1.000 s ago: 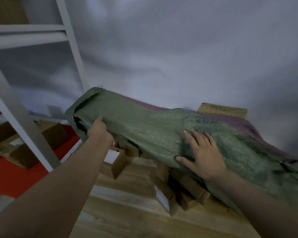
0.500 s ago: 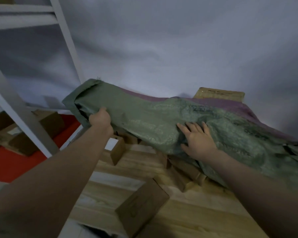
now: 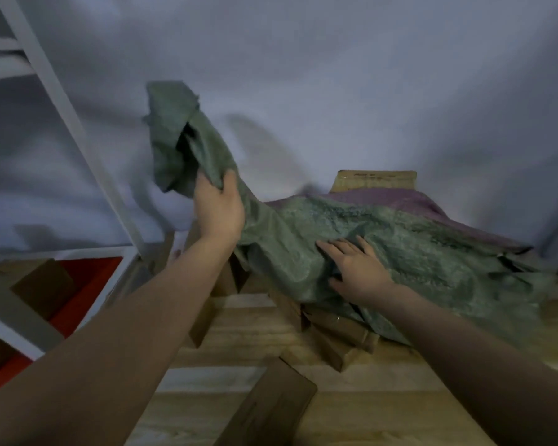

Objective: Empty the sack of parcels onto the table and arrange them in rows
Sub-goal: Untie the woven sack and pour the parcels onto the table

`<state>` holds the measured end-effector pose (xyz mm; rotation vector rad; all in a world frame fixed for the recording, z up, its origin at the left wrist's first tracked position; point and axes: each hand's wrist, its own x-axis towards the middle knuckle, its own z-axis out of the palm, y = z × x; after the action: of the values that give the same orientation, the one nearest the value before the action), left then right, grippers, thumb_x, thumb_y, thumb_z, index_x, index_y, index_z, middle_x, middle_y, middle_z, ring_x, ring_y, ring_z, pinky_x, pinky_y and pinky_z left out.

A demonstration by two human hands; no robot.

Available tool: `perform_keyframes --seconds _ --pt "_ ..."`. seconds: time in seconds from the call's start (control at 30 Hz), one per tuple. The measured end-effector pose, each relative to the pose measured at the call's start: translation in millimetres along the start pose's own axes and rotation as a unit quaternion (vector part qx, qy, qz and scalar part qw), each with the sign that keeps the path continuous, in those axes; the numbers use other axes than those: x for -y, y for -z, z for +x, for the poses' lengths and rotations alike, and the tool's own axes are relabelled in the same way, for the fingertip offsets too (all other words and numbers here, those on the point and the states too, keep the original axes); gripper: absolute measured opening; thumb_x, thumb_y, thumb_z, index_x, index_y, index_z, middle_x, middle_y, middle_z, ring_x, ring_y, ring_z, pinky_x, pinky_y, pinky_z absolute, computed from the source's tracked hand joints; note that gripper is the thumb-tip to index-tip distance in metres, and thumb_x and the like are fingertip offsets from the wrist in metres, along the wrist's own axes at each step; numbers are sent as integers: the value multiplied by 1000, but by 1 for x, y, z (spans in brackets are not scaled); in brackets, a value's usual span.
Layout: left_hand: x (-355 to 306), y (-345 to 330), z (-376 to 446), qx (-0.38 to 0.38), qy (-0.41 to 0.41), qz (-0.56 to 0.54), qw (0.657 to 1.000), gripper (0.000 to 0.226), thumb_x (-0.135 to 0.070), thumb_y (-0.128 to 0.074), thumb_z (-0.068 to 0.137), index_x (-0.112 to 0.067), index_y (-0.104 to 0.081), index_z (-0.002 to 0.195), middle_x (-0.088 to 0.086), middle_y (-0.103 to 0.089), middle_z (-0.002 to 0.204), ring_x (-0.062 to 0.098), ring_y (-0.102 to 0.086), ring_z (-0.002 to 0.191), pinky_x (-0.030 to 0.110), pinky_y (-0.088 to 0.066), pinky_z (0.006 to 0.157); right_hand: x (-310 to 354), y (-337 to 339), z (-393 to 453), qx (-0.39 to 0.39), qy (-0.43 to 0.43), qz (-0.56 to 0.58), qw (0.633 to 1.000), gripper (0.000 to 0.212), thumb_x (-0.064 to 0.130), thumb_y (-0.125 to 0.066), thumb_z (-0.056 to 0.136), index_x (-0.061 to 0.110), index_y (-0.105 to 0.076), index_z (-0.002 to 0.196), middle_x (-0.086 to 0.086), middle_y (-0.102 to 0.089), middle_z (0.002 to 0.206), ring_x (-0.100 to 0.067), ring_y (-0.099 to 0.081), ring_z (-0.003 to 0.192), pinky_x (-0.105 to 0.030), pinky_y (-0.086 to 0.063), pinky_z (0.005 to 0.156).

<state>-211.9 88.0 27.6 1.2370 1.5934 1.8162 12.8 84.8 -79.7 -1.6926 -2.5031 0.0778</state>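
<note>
— Where is the sack?

— The green woven sack [image 3: 384, 252] lies across the middle and right of the frame on the wooden desk [image 3: 384, 410]. One end is lifted toward the upper left of centre; the rest sags over a heap of cardboard parcels [image 3: 339, 336].

— And the hands?

— The left hand [image 3: 218, 210] has its grip closed on the raised end, fingers and thumb curled round bunched fabric. The right hand [image 3: 356, 272] lies flat on the sack near the centre, fingers straight and spread, holding nothing.

— Any parcels out?

— Several brown boxes poke from under the sack's lower edge, just below the right hand. One larger brown box [image 3: 271, 410] sits apart at the bottom centre, tilted on the desk. More show behind the left forearm, partly hidden.

— Anything else?

— A flat tan carton [image 3: 376, 180] stands behind the sack, against a pale cloth backdrop [image 3: 335, 75]. A purple layer [image 3: 393, 199] shows along the sack's far edge. At the left, a white metal frame [image 3: 62, 101] and boxes on a red floor [image 3: 87, 284].
</note>
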Motion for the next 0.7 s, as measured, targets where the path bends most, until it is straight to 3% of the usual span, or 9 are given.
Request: perform_keyframes --seconds 0.13,0.23,0.3,0.37,0.43,0.53,0.6,0.67,0.7 --pt "-28 -43 -35 132 -252 152 947 40 -27 -54 98 -13 -51 135 7 -63 127 28 -60 109 39 -49 92 -9 -6 -11 -28 20 -3 999 79 38 -57 95 27 -12 158 0 -24 162 -18 -14 152 -38 3 123" --pt "-13 -69 -53 286 -436 335 785 47 -25 -63 89 -13 -54 133 6 -49 147 32 -58 117 49 -38 107 -18 -12 -25 -90 56 -1 994 72 34 -58 93 18 -25 156 -6 -30 160 -24 -20 151 -38 -2 124" --pt "6 -79 -64 364 -477 432 674 44 -32 -61 90 -17 -55 131 3 -36 156 31 -49 130 59 -24 113 -29 -17 -44 -173 92 -5 981 57 29 -57 90 11 -49 144 -13 -51 145 -30 -45 138 -42 -24 121" --pt "23 -85 -74 425 -468 501 591 46 -38 -53 94 -23 -45 137 -3 -16 163 28 -27 145 64 -13 115 -43 -22 -69 -269 108 1 957 40 25 -56 88 9 -66 123 -12 -68 119 -30 -64 109 -39 -47 99" --pt "33 -88 -82 460 -465 541 528 50 -43 -48 97 -26 -37 143 -4 -1 165 28 -10 150 65 -7 115 -58 -27 -94 -337 73 -2 939 30 23 -55 86 8 -72 105 -13 -72 98 -33 -66 89 -38 -50 79" --pt "35 -96 -92 500 -450 548 497 66 -62 -43 92 -26 -35 146 -1 -5 165 30 -6 151 67 -3 115 -76 -40 -120 -357 -83 71 928 32 24 -48 85 2 -68 96 -20 -66 94 -37 -59 87 -43 -48 78" --pt "36 -100 -98 525 -411 562 490 93 -82 -33 81 -21 -29 151 0 -7 165 30 -4 152 66 0 115 -78 -47 -133 -363 -215 187 888 31 26 -39 88 4 -61 88 -15 -60 88 -32 -53 80 -40 -40 74" --pt "35 -104 -102 542 -361 568 504 116 -95 -20 69 -16 -25 152 1 -12 164 27 -5 152 65 2 116 -78 -55 -143 -396 -374 316 777 26 24 -38 95 9 -54 81 -11 -54 82 -30 -51 78 -38 -37 73" --pt "33 -106 -106 547 -328 554 536 118 -98 -14 65 -16 -30 149 2 -24 161 26 -12 151 64 1 117 -79 -56 -147 -404 -456 365 704 25 25 -40 100 10 -51 83 -11 -54 84 -31 -52 80 -40 -39 75"
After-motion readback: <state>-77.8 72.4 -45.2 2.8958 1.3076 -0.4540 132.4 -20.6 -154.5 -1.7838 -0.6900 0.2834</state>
